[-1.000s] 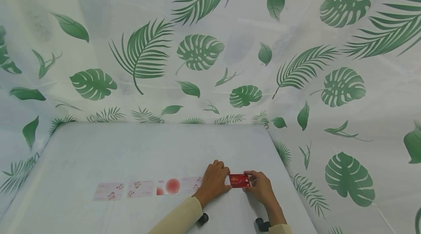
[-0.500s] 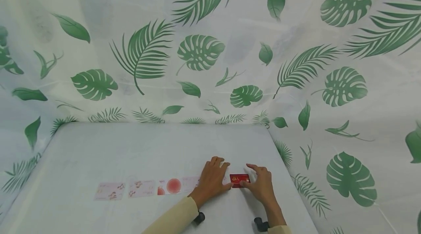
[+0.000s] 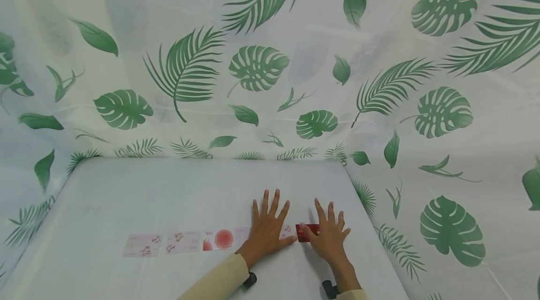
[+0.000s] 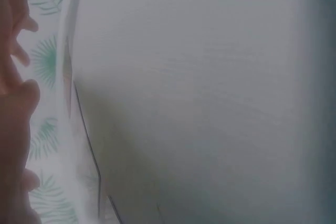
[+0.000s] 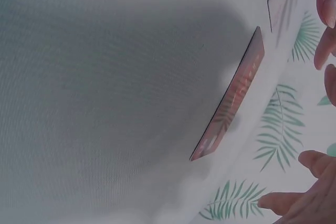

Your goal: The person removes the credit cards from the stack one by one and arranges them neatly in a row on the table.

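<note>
A red card [image 3: 300, 234] lettered VIP lies flat at the right end of a row of cards. My right hand [image 3: 330, 239] hovers over it with spread fingers, hiding its right part. The right wrist view shows the red card [image 5: 231, 100] on the table, apart from the raised fingertips [image 5: 314, 162]. My left hand [image 3: 266, 234] is spread above the row, its thumb tip close to the red card's left edge. It partly covers a pale pink card [image 3: 288, 230] and another pink card [image 3: 241, 235]. Both hands hold nothing.
Farther left in the row lie a white card with a red circle [image 3: 223, 239] and two pale pink cards, one [image 3: 182, 242] beside the other [image 3: 142, 245]. All lie on a white-covered table [image 3: 190, 197]. Leaf-patterned curtains [image 3: 261, 117] enclose its back and sides.
The right hand has let go of the red card and lifted, its fingers spreading. The left hand has also opened out and shifted slightly left. The cards stay in place.
</note>
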A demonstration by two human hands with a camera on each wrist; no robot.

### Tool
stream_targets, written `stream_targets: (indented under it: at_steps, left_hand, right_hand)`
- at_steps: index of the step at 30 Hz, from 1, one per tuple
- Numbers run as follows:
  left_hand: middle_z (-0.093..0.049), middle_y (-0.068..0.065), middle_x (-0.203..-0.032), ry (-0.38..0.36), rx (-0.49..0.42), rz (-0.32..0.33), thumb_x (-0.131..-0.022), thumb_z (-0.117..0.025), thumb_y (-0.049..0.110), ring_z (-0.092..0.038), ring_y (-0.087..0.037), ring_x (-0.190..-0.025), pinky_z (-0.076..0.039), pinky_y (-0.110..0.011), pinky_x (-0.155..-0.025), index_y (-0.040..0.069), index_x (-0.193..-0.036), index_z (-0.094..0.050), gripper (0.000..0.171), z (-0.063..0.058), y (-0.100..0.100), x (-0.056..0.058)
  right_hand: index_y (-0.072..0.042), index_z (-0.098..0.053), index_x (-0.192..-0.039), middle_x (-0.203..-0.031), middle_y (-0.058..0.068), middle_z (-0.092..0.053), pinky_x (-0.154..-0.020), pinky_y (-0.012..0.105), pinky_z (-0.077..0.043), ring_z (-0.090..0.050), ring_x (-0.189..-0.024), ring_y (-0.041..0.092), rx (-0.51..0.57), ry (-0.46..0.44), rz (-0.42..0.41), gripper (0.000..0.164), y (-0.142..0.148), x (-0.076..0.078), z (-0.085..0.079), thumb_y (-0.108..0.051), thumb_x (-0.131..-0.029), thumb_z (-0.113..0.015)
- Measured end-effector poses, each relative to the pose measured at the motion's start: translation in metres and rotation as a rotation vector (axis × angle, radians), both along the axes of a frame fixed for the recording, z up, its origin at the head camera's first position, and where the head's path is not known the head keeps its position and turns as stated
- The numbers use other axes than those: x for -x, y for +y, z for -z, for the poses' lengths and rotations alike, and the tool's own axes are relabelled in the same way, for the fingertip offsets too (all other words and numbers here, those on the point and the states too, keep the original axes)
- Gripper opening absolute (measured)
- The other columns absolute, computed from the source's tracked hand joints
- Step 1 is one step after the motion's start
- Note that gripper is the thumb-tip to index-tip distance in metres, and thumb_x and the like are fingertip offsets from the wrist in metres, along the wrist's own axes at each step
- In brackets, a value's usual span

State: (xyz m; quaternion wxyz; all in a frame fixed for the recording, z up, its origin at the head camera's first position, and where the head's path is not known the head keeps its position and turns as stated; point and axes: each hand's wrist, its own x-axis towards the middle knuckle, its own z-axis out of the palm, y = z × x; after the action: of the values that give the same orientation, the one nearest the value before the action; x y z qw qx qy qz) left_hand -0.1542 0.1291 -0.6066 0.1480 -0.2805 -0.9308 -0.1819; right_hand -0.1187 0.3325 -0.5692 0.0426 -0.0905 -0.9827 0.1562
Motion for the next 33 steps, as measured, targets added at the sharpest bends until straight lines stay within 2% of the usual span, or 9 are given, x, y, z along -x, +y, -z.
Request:
stream_targets:
  at_steps: [5, 8, 15, 21, 27, 33]
  left_hand:
    - [-0.014, -0.017, -0.179, -0.016, 0.005, -0.005, -0.087, -0.067, 0.077, -0.011, -0.052, -0.163, -0.025, -0.085, -0.111, 0.021, -0.165, -0.041, 0.1, 0.009, 0.001, 0.001]
    - [-0.011, -0.014, -0.18, -0.035, 0.026, -0.021, -0.091, -0.063, 0.076, -0.007, -0.049, -0.164, -0.021, -0.085, -0.113, 0.022, -0.166, -0.037, 0.097, 0.009, 0.0, 0.001]
    - [-0.023, -0.015, -0.177, -0.016, 0.054, -0.055, -0.096, -0.062, 0.066, -0.015, -0.048, -0.163, -0.024, -0.084, -0.112, 0.021, -0.164, -0.041, 0.084, -0.006, -0.008, -0.002]
    - [-0.022, -0.014, -0.178, -0.022, 0.091, -0.067, -0.099, -0.057, 0.067, -0.018, -0.046, -0.163, -0.024, -0.082, -0.115, 0.02, -0.165, -0.04, 0.083, -0.012, -0.016, -0.003]
    - [-0.016, -0.013, -0.179, -0.053, 0.132, -0.084, -0.101, -0.05, 0.071, -0.012, -0.045, -0.165, -0.021, -0.081, -0.118, 0.02, -0.168, -0.033, 0.085, -0.012, -0.026, -0.003]
    - [-0.023, -0.015, -0.177, -0.037, 0.124, -0.1, -0.099, -0.056, 0.069, -0.021, -0.046, -0.163, -0.023, -0.081, -0.117, 0.018, -0.166, -0.037, 0.086, -0.013, -0.04, -0.004]
  right_hand:
    - [-0.026, -0.024, -0.17, -0.174, 0.032, -0.011, -0.1, 0.098, -0.005, -0.002, -0.151, 0.075, -0.036, 0.008, -0.023, 0.094, -0.005, 0.003, 0.003, -0.058, -0.094, -0.069]
    - [-0.027, -0.022, -0.171, -0.176, 0.028, -0.008, -0.099, 0.098, -0.002, 0.003, -0.152, 0.074, -0.049, 0.004, -0.046, 0.089, -0.008, 0.003, 0.003, -0.057, -0.098, -0.064]
    - [-0.029, -0.024, -0.17, -0.177, 0.025, -0.007, -0.1, 0.098, -0.003, 0.005, -0.152, 0.073, -0.056, 0.02, -0.075, 0.08, -0.02, 0.003, 0.0, -0.057, -0.103, -0.058]
    - [-0.027, -0.032, -0.168, -0.175, 0.026, -0.017, -0.102, 0.097, -0.004, -0.004, -0.154, 0.071, -0.062, 0.085, -0.1, 0.079, -0.033, 0.002, -0.001, -0.056, -0.101, -0.062]
    - [-0.028, -0.032, -0.168, -0.175, 0.024, -0.022, -0.107, 0.094, -0.007, -0.009, -0.157, 0.066, -0.085, 0.145, -0.137, 0.077, -0.043, 0.004, 0.004, -0.057, -0.102, -0.06]
    - [-0.03, -0.034, -0.167, -0.174, 0.025, -0.023, -0.107, 0.093, -0.011, -0.012, -0.155, 0.068, -0.095, 0.147, -0.147, 0.077, -0.054, 0.005, 0.001, -0.058, -0.101, -0.061]
